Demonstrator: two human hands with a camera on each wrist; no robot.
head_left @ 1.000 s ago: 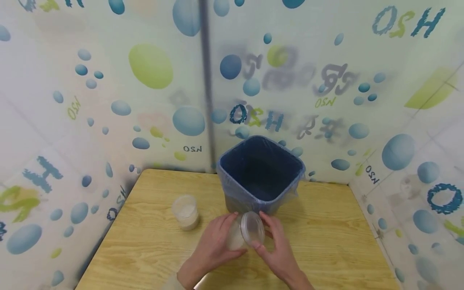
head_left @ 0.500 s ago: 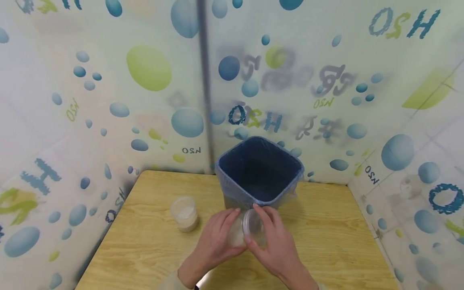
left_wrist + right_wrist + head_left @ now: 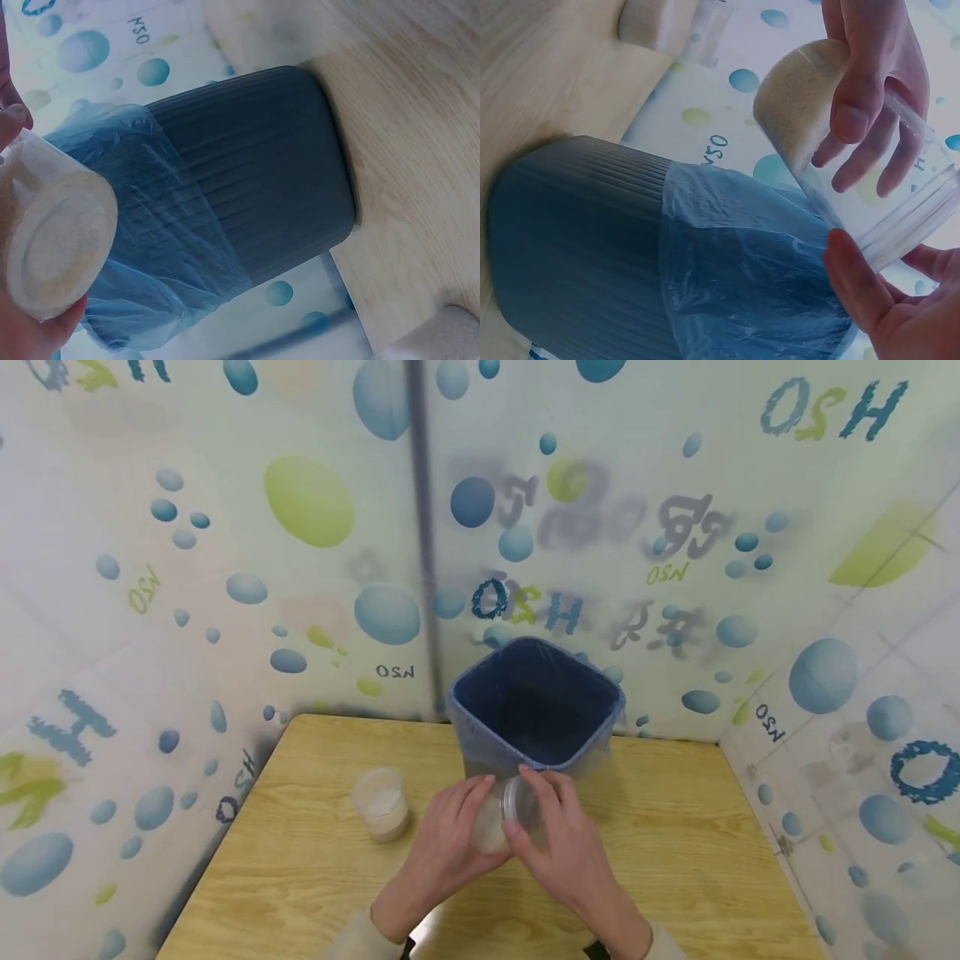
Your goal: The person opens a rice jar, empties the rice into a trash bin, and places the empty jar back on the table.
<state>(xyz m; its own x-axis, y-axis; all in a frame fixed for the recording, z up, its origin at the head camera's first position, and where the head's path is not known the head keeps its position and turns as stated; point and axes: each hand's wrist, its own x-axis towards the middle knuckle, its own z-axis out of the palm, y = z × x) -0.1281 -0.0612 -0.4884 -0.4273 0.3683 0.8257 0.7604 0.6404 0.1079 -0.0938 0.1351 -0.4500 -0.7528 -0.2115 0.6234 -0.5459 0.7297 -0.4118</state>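
Note:
In the head view my left hand (image 3: 446, 835) grips the body of a clear plastic jar (image 3: 489, 828), held tilted in front of the bin. Beige, grainy contents lie at the base end of the jar (image 3: 799, 97) in the right wrist view. My right hand (image 3: 562, 839) pinches the rim of the clear lid (image 3: 522, 802) between thumb and fingers. The lid sits at the jar's mouth; whether it is tight I cannot tell. From the left wrist, the jar's round base (image 3: 64, 244) faces the camera. A second clear jar (image 3: 382, 806) with similar pale contents stands to the left.
A dark blue bin (image 3: 536, 702) with a thin blue plastic liner (image 3: 161, 232) stands upright just beyond my hands. It rests on the wood-grain table (image 3: 675, 827). Walls patterned with bubbles (image 3: 386, 614) close in the back and sides.
Both hands have risen slightly with the jar, nearer the bin's front rim. My right fingers have shifted up over the lid, and its face has turned more to the right.

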